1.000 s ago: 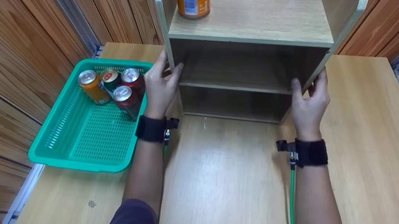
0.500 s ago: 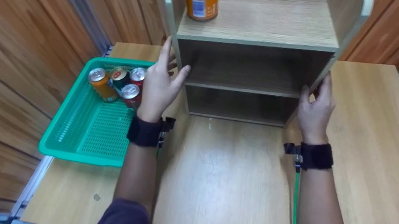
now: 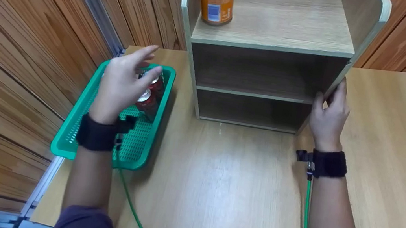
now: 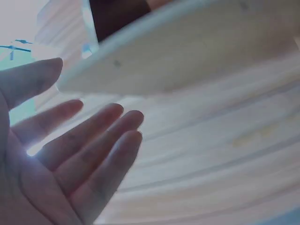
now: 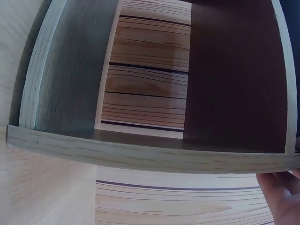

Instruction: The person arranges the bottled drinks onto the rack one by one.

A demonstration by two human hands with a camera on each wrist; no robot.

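Cans are kept in the green basket beneath the left hand, held flat-fingered and empty, while the shelf unit, with cans already on top, is gripped by the right hand

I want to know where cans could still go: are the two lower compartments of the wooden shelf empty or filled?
Empty, as far as visible. The wooden shelf shows only bare boards in both lower compartments; cans stand only on its top.
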